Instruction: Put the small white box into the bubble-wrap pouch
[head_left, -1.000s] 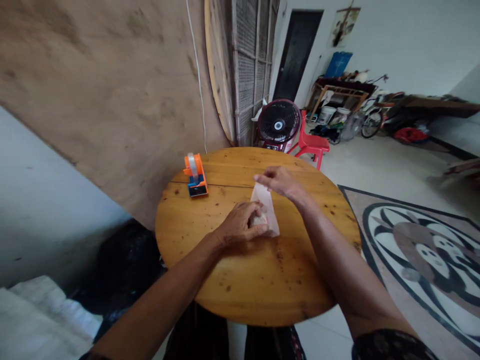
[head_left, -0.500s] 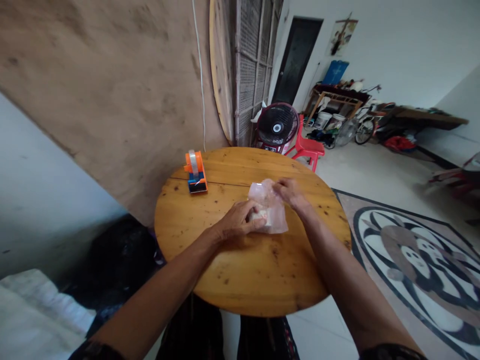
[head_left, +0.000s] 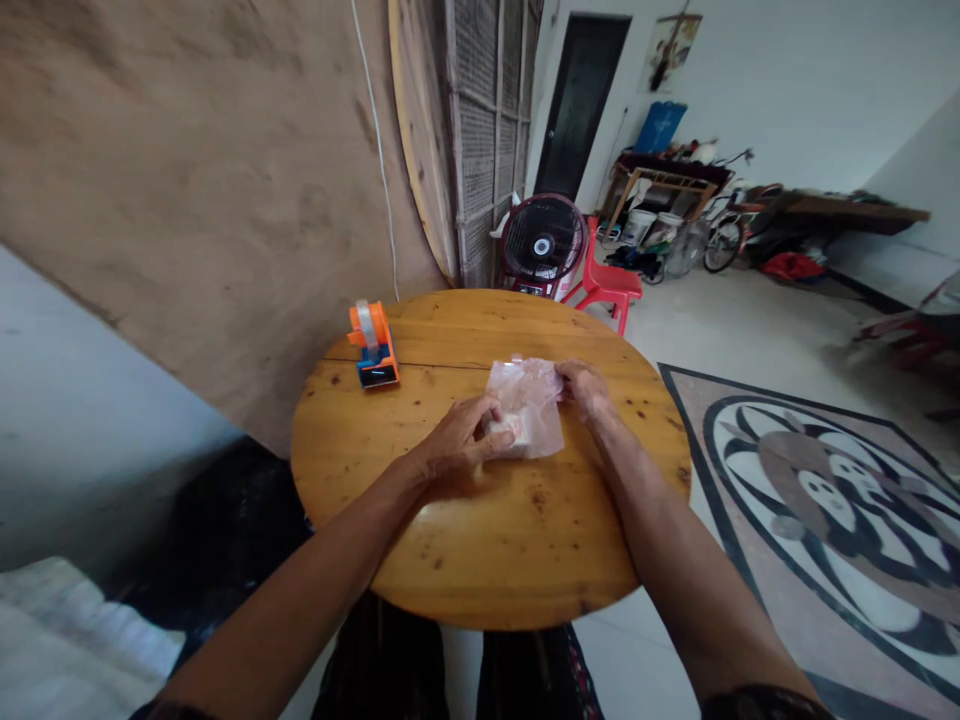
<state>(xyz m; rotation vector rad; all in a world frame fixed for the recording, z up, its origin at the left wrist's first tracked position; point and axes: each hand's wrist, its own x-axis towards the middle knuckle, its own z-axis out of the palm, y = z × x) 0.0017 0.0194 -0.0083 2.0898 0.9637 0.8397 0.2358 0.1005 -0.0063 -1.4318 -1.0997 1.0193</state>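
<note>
A crumpled sheet of translucent plastic wrap (head_left: 544, 425) lies near the middle of the round wooden table (head_left: 510, 540). On its left part is a small white block-like item (head_left: 512, 428) with reddish marks; its exact kind is unclear. My left hand (head_left: 469, 435) grips this item from the left, thumb in front and fingers behind. At the far right edge of the wrap, my right hand (head_left: 585, 388) is closed with its fingertips pinching the plastic. An orange and blue tape dispenser (head_left: 375, 345) with a roll of clear tape stands at the table's left back, apart from both hands.
Behind the table are a dark fan (head_left: 544, 240) and a red plastic chair (head_left: 611, 280). A brown board wall (head_left: 225, 150) rises on the left, close to the table edge. Dark bags (head_left: 225, 520) sit at lower left. A panda-patterned floor design (head_left: 840, 500) lies to the right.
My right hand has come slightly down at the wrap's right edge, and the wrap is spread flatter. The left hand stays on the white item. The whole view has shifted a little.
</note>
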